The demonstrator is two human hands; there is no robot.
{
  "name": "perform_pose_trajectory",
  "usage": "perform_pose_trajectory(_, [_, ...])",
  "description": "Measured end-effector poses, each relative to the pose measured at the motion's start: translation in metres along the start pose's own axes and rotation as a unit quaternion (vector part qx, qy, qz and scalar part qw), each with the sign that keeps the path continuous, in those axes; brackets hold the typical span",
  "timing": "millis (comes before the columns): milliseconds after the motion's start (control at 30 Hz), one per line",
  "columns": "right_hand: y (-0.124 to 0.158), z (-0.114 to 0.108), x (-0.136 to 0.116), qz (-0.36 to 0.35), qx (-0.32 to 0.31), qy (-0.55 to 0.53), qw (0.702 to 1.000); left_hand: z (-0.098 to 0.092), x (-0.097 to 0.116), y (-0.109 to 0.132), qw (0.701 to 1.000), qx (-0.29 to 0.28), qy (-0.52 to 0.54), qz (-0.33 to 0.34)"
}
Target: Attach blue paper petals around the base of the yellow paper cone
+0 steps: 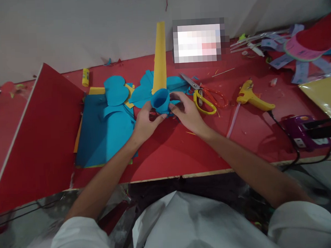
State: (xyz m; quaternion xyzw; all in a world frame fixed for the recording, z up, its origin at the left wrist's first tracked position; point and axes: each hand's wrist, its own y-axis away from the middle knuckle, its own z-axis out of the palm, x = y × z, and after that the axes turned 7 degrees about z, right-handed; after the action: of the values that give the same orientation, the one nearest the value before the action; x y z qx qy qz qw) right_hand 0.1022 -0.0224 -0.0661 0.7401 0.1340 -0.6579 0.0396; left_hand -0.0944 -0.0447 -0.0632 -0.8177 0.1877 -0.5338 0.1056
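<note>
Both of my hands are around a small blue paper ring [160,101], rolled into a short tube with its open top facing me. My left hand [147,121] is closed on its left side, thumb along the near edge. Pinching the right side is my right hand [187,111], thumb and fingers bent at the rim. A long yellow paper strip [159,57] rises just behind the ring; whether it is joined to it I cannot tell. Blue paper petals [141,95] spread behind and to the left. Scissors [198,94] with yellow and red-orange handles lie right of my right hand.
Blue sheets [93,131] and a heart-shaped cutout [116,90] lie left, beside a standing red board [41,141]. A glue stick [85,77] stands behind them. Rightward are a yellow glue gun [253,97], a purple power strip [301,131] with cables, and a pink-banded paper craft [300,50].
</note>
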Motion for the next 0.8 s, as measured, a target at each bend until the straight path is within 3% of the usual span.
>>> perform_pose_trajectory(167, [-0.001, -0.001, 0.000, -0.016, 0.028, 0.030, 0.999, -0.003, 0.001, 0.000, 0.998, 0.043, -0.035, 0.008])
perform_pose_trajectory(467, [-0.001, 0.000, -0.001, -0.017, 0.057, 0.043, 0.997, -0.003, 0.009, -0.001, 1.000, 0.014, -0.009, 0.006])
perform_pose_trajectory(800, [0.004, 0.001, -0.010, -0.023, -0.002, 0.015, 1.000, -0.003, 0.000, -0.001, 0.999, 0.008, -0.028, 0.045])
